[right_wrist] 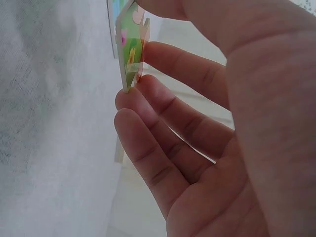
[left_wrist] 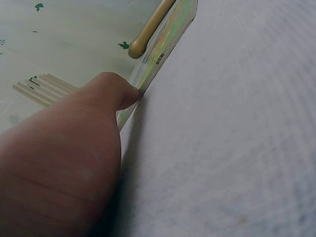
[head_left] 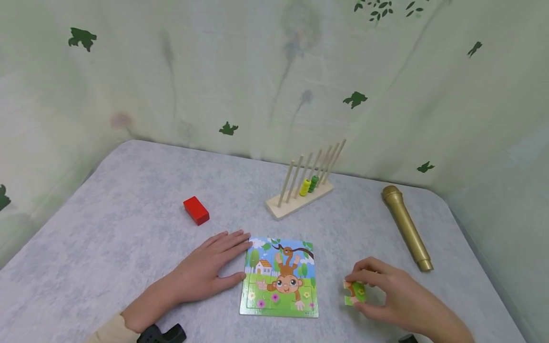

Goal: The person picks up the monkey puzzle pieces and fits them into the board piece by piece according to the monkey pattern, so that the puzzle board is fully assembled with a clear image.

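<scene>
A square jigsaw puzzle board with a monkey hanging from a branch lies flat on the table. My left hand rests palm down at its left side, fingers straight, fingertips and thumb touching the edge. In the left wrist view the thumb meets the side of the board. To the right of the board, my right hand pinches a green and brown puzzle piece between thumb and fingers. The right wrist view has this piece tilted up on edge, its flower print showing, with the other fingers loosely bent below.
Behind the board stands a wooden peg rack with yellow and green beads on its pegs. A red block lies at the back left. At the right is a gold toy microphone. A leaf-printed curtain hangs behind the table.
</scene>
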Motion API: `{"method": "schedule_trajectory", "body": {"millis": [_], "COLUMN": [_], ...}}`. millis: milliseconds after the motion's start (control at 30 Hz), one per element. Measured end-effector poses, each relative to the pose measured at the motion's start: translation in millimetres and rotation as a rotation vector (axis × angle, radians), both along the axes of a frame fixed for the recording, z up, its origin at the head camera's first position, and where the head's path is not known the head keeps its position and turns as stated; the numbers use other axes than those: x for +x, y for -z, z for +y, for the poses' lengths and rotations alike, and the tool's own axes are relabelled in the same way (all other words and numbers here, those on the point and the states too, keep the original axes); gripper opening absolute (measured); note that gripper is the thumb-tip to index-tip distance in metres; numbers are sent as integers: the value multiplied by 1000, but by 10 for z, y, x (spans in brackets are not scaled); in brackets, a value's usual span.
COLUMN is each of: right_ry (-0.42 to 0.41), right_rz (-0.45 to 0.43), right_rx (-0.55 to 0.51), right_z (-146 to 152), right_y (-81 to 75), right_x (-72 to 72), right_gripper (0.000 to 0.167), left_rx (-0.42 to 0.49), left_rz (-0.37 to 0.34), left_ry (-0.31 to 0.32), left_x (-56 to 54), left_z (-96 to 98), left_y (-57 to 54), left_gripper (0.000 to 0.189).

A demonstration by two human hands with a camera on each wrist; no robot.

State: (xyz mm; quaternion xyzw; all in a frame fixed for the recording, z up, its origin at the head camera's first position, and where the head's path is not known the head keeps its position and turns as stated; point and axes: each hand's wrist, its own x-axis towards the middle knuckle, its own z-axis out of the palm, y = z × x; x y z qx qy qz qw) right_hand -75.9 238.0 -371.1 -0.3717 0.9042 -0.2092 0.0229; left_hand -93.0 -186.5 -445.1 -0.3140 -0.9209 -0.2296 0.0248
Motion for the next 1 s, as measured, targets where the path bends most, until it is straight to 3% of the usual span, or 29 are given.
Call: {"method": "schedule_trajectory", "body": {"millis": [400, 733, 1000], "right_ry": [-3, -68, -77], "right_rz": [-19, -11, 4], "right_rx": [23, -31, 0], "right_z": [-136, -259, -377], "right_y": [-42, -47, -22], "right_x": [-70, -107, -111], "right_gripper": [26, 27, 25], "left_rx": [16, -1, 0], "left_rz": [11, 16, 9], "left_ry": [13, 16, 10], "left_x": [-7, -29, -15], "left_z": [-5, -1, 0], "left_y": [-9, -17, 2], "left_gripper": [63, 63, 65]}}
